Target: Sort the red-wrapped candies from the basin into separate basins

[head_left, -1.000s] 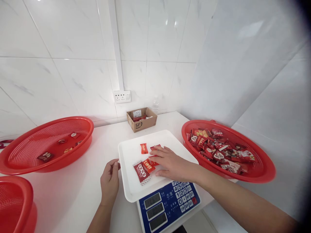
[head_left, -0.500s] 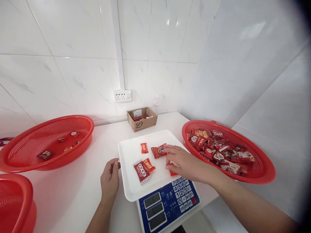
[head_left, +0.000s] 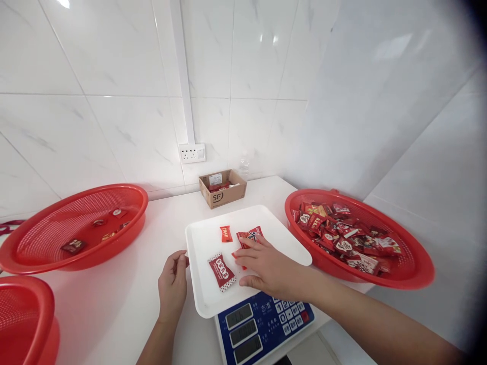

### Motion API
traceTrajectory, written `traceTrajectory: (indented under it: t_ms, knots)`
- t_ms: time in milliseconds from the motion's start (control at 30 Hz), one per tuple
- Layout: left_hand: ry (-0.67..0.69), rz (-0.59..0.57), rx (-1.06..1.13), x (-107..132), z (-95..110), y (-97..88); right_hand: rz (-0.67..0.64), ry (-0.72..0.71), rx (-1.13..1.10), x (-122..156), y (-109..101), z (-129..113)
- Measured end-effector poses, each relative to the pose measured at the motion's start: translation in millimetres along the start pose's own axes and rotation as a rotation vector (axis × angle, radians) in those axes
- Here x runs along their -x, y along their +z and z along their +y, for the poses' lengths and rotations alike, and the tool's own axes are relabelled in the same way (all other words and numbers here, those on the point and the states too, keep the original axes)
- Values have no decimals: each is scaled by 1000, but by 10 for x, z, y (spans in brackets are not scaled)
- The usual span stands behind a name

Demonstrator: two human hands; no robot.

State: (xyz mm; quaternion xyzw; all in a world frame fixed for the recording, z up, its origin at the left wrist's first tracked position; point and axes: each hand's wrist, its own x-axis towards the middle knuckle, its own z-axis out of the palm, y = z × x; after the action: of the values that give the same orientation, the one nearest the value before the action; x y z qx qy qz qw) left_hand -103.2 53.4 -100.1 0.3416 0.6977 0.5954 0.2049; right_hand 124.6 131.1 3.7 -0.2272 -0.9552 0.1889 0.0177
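My right hand (head_left: 272,266) is over the white weighing tray (head_left: 203,296), palm down with its fingers apart. Its fingertips touch or cover a small red packet (head_left: 239,256), mostly hidden. Behind them lies a larger red snack packet (head_left: 249,234), partly covered by the fingers. A dark red packet with dotted ends (head_left: 222,271) and a small orange-red packet (head_left: 225,233) lie uncovered on the tray. At the tray's left edge, my left hand (head_left: 172,284) is closed, and what its fingertips hold, if anything, cannot be made out.
Under the tray is a blue digital scale (head_left: 266,329). A red basket heaped with packets (head_left: 414,263) stands right. On the left are a red basket with several packets (head_left: 129,195) and another red basket (head_left: 41,304). A cardboard box (head_left: 228,196) sits near the wall.
My right hand has moved left across the tray and now covers the small packet that lay beside the dark red one. My left hand has stayed in place.
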Motion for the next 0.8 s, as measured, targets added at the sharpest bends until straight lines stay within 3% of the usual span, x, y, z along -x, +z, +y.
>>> traceTrajectory:
  t_ms: [200, 367, 533, 700, 800]
  knots:
    - [-4, -8, 5, 6, 0, 2, 70, 32, 6, 146, -97, 26]
    - [11, -13, 2, 3, -10, 0, 36, 196, 69, 273, -142, 28]
    - [17, -11, 6, -1, -31, 11, -2, 277, 67, 305, -126, 176]
    - [22, -7, 3, -4, -23, 14, 124, 348, 135, 226, -105, 252]
    - [28, -6, 0, -5, -16, 7, 175, 300, 57, 218, -93, 194]
